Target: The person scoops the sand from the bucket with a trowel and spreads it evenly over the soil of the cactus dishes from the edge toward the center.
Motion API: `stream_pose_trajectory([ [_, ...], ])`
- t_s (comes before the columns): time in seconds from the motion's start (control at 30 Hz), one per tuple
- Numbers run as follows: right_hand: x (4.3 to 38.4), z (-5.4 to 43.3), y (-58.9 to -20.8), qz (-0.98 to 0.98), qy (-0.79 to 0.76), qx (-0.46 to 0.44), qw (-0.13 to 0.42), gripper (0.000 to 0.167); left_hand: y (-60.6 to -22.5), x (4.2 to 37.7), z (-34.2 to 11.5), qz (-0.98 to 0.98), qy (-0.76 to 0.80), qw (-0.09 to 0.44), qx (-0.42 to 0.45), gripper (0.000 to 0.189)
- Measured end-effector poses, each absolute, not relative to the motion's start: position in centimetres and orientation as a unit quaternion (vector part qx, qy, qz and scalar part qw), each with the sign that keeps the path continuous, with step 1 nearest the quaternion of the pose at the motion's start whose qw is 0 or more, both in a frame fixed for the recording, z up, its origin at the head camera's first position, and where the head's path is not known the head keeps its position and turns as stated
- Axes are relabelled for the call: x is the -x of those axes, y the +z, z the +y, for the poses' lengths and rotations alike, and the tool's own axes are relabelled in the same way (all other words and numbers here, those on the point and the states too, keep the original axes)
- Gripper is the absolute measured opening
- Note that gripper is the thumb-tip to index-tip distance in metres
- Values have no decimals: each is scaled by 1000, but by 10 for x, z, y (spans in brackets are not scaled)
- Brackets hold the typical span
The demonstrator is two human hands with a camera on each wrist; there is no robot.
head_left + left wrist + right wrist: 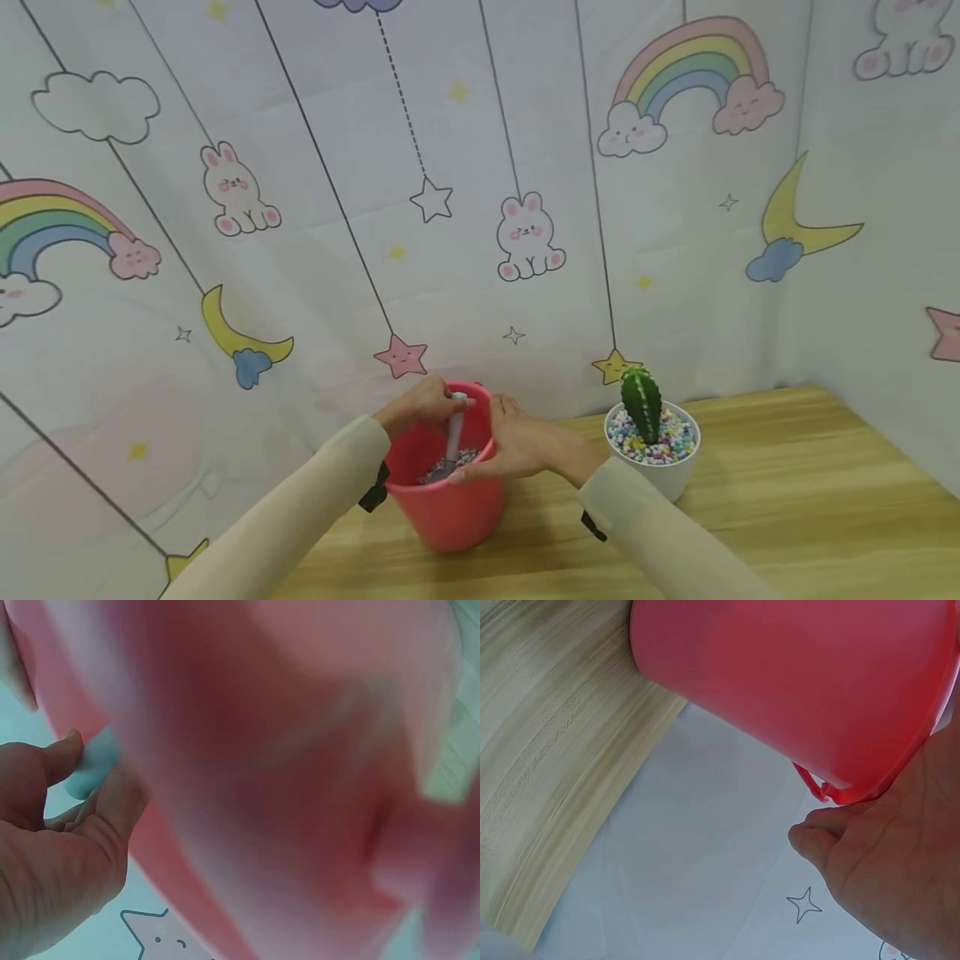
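A red bucket stands on the table with small multicoloured beads at its bottom. My left hand reaches over its far left rim and grips the teal-tipped handle of a small shovel, which slants down into the bucket. Its greyish lower end is among the beads. In the left wrist view, fingers and thumb close round the teal handle end; the blurred bucket wall hides the rest. At the right rim, my right hand holds the bucket, thumb along the near edge, fingers toward the back.
Right of the bucket, a white pot holds a green cactus among coloured beads. Both stand on a wood-grain table. Behind the table hangs a pale cloth printed with rabbits, stars and rainbows.
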State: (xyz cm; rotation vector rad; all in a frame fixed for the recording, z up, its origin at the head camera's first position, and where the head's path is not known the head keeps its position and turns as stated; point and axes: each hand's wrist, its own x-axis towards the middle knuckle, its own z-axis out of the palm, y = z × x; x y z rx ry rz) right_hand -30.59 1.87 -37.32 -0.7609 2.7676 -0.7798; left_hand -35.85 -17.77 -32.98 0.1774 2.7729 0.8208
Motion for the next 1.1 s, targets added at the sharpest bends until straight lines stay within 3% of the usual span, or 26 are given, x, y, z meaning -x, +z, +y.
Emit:
stream_pose_trajectory([
  [0.6,307,22,-374,918,-279,270,85,134,-338,356,-196,926,359,112,-40,33],
  [1.1,307,23,-373,908,-300,275,97,133,-315,363,-192,905,404,131,-27,31],
])
